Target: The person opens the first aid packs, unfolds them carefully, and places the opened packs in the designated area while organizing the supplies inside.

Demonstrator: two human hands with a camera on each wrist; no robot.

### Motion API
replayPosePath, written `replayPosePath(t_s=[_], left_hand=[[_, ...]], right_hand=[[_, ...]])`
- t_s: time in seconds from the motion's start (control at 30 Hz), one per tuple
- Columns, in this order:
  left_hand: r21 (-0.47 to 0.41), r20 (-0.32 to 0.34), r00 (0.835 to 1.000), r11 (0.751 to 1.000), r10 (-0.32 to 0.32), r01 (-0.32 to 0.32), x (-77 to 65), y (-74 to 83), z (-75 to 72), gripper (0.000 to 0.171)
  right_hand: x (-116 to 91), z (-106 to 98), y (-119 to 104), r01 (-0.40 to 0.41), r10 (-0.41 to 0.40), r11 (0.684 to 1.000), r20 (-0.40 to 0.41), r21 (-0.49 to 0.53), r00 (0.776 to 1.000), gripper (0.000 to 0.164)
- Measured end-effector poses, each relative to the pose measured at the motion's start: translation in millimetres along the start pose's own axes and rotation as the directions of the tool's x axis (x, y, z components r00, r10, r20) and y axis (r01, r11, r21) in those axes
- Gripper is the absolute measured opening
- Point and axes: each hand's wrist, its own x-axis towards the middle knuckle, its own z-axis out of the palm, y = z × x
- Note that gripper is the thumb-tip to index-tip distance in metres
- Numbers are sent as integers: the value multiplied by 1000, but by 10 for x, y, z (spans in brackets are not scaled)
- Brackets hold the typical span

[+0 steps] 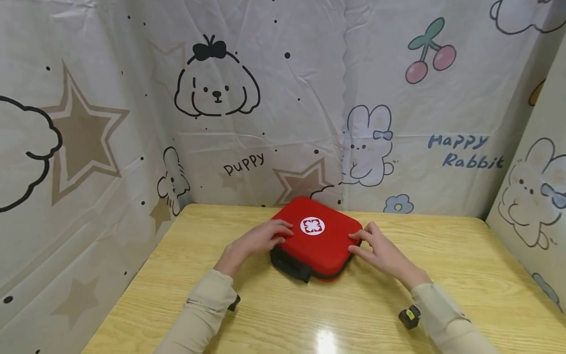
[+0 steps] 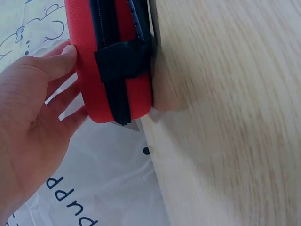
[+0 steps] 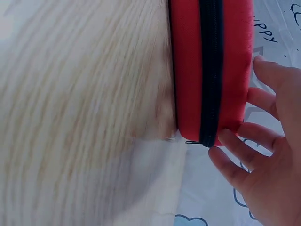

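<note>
A red first aid case (image 1: 329, 241) with a white round emblem lies flat on the wooden table, turned at an angle. Its black carry handle (image 1: 289, 265) faces the front left. My left hand (image 1: 261, 241) touches the top near the left corner with its fingertips; the left wrist view has the thumb at the upper edge beside the handle's end. At the opposite corner, my right hand (image 1: 380, 248) rests spread fingertips on the top and side. A black zipper (image 3: 211, 70) runs closed around the side, its pull (image 3: 192, 142) near the right fingers.
The pale wooden table (image 1: 177, 295) reaches back to a printed cloth (image 1: 283, 123) hanging behind and along both sides. Beneath each sleeve sits a small black wrist device (image 1: 409, 317).
</note>
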Motion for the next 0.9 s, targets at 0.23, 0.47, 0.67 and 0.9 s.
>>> replayPosePath(t_s=[0.23, 0.47, 0.67, 0.9], left_hand=[[16, -10, 1000, 1000, 18, -18, 77, 89, -13, 24], [29, 14, 1000, 1000, -13, 13, 242, 288, 114, 34], [60, 38, 995, 994, -89, 87, 298, 338, 256, 46], [73, 15, 988, 985, -156, 155, 311, 357, 260, 51]], right_hand=[[121, -84, 18, -10, 8, 997, -21, -71, 1000, 38], [309, -32, 72, -45, 46, 999, 65, -29, 997, 49], [326, 38, 114, -75, 74, 997, 84, 3, 994, 53], [302, 83, 80, -59, 58, 998, 19, 13, 998, 53]])
